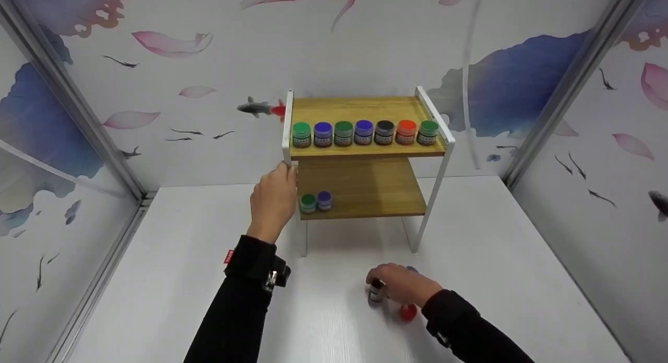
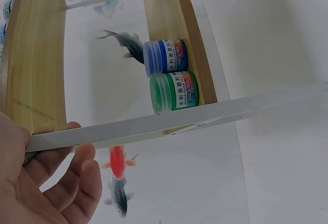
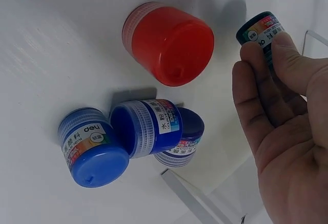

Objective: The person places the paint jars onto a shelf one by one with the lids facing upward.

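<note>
My left hand (image 1: 274,198) grips the white frame (image 2: 118,130) of a two-tier wooden shelf at its left front post. On the table, my right hand (image 1: 402,285) pinches a dark paint jar (image 3: 259,32) between thumb and fingers. Close beside that hand lies a red paint jar (image 3: 171,44). Three blue jars are grouped near it in the right wrist view: a light blue jar (image 3: 95,149), a deep blue jar (image 3: 146,126) and a navy-lidded jar (image 3: 185,134). The right hand mostly hides them in the head view.
Several paint jars stand in a row on the upper shelf board (image 1: 360,110), with green, blue, black and red lids. A green jar (image 1: 308,203) and a blue jar (image 1: 324,200) sit at the left of the lower board (image 1: 376,191). Patterned walls enclose the white table (image 1: 209,300).
</note>
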The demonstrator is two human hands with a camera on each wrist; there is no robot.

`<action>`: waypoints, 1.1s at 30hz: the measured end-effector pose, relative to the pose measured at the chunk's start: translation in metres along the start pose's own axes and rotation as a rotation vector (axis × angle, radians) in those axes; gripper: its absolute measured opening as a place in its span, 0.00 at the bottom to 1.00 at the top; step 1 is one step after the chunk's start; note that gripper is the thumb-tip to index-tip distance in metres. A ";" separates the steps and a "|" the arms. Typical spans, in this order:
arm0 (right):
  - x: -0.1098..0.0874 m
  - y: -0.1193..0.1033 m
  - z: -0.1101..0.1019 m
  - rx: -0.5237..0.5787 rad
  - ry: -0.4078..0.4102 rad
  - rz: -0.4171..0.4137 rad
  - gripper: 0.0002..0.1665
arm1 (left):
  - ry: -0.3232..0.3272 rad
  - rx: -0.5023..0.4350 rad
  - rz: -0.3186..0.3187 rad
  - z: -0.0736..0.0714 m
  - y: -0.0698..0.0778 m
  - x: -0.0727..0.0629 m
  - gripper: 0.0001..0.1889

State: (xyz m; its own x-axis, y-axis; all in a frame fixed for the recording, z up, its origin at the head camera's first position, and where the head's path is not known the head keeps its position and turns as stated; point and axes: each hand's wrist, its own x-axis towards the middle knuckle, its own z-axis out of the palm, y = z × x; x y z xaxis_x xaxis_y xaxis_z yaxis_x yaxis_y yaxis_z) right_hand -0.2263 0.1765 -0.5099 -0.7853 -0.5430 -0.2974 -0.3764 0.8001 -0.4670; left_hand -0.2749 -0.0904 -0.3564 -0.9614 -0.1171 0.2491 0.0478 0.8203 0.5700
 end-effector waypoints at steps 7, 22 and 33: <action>0.002 0.000 -0.007 -0.045 0.078 -0.083 0.17 | 0.017 0.003 0.011 0.001 0.000 0.000 0.18; 0.007 -0.009 -0.035 -0.027 0.158 -0.149 0.14 | 0.012 -0.007 0.004 0.000 0.000 -0.001 0.19; 0.011 -0.021 -0.055 -0.001 0.188 -0.142 0.16 | 0.006 -0.003 0.004 0.000 0.001 0.000 0.20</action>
State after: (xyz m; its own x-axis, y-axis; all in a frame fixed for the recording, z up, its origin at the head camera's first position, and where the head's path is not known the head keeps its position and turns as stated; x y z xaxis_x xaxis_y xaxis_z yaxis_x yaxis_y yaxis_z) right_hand -0.2541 0.1678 -0.4581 -0.8019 -0.5935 -0.0685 -0.4904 0.7194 -0.4920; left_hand -0.2749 -0.0895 -0.3563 -0.9595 -0.1174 0.2562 0.0525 0.8188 0.5717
